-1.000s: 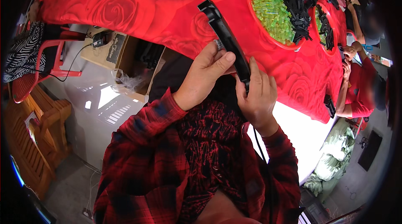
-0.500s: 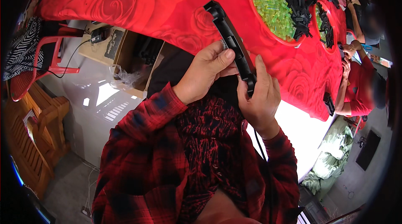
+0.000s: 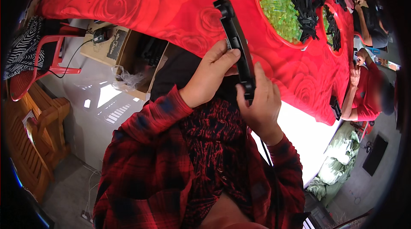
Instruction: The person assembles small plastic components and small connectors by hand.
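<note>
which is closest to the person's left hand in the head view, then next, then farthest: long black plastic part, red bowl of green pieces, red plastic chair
1. long black plastic part: held in the left hand.
2. red bowl of green pieces: on the table, up right.
3. red plastic chair: far left, on the floor.

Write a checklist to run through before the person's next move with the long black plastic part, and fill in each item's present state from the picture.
1. Left hand grips the long black plastic part near its middle: ok.
2. Right hand holds the part's lower end: ok.
3. Part is lifted off the red rose-patterned tablecloth: cannot tell, as it overlaps the cloth in this view.
4. Bowl of green pieces and black parts lies ahead of the hands, past the part's far end: ok.
5. The co-worker's hands at the table's right end are apart from the person's own: ok.
6. Part's underside free of damage: cannot tell, it is hidden.
</note>
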### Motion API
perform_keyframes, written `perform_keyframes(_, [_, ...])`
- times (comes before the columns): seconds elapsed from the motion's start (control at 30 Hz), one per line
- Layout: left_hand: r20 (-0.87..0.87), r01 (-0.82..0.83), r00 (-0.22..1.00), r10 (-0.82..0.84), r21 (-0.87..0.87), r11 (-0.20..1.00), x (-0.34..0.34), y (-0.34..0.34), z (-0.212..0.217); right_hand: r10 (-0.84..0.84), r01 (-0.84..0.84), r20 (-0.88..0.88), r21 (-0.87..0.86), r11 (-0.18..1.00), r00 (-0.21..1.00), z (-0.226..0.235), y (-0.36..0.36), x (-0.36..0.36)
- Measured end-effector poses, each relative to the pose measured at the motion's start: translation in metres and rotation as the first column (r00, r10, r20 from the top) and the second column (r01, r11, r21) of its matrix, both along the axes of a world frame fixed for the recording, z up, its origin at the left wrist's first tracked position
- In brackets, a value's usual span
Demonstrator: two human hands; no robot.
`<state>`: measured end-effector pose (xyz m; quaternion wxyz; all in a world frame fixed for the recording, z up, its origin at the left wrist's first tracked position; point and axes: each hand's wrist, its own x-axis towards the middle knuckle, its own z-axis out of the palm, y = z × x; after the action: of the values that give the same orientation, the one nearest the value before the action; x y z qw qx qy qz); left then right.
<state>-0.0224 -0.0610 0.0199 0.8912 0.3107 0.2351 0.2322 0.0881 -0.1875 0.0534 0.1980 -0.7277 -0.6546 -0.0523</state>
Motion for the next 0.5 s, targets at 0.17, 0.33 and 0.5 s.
perform_keyframes(0.17, [-0.267, -0.022, 0.938, 0.223, 0.594, 0.804, -0.005, 0.002, -0.002, -0.036, -0.026, -0.328, -0.183, 0.983, 0.944, 0.016, 0.002, -0.002])
perform_keyframes(0.33, [-0.281, -0.002, 0.919, 0.278, 0.699, 0.715, -0.003, -0.002, 0.002, -0.082, 0.108, -0.71, -0.008, 0.994, 0.7, 0.018, 0.023, 0.02])
perform_keyframes(0.5, [-0.369, 0.154, 0.907, 0.204, 0.741, 0.654, -0.005, -0.008, 0.008, 0.122, 0.299, -0.958, 0.2, 0.933, 0.26, 0.024, 0.07, 0.038])
